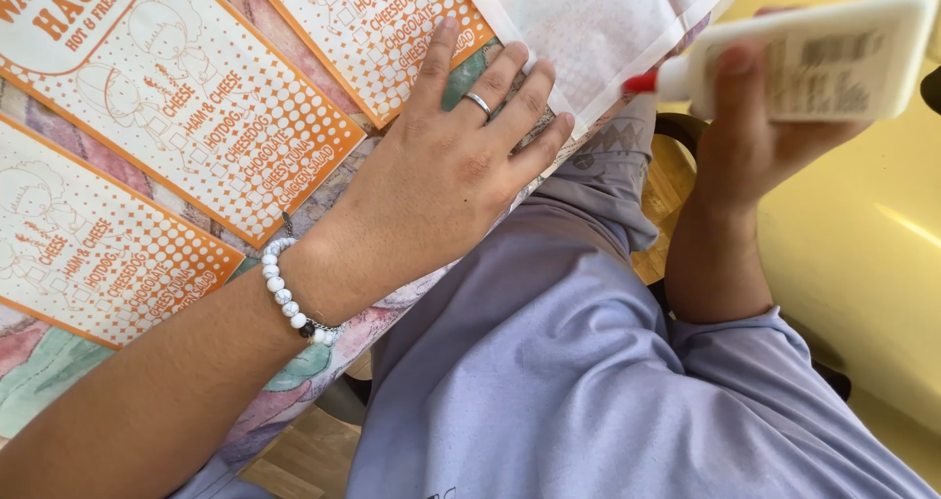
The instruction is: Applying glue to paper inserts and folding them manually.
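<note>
Up at the right edge of the view, a white glue bottle with a red tip lies sideways in the air, the tip pointing left toward a pale printed paper sheet. The right hand is wrapped around the bottle from below, the thumb pressed across its front, so the fingers are closed on it. The red tip sits just beside the edge of that pale sheet, though whether it touches cannot be told.

Left of it, the left hand lies flat and spread, palm down, fingers fanned out. Its fingertips rest on the lower edge of an orange-and-white printed sheet and on the pale sheet next to it. A silver ring sits on one finger, and a white beaded bracelet circles the wrist.

More orange-and-white sheets lie side by side on a table with a patterned cloth. Below, the person's lap in lavender fabric fills the frame, near a yellow surface.
</note>
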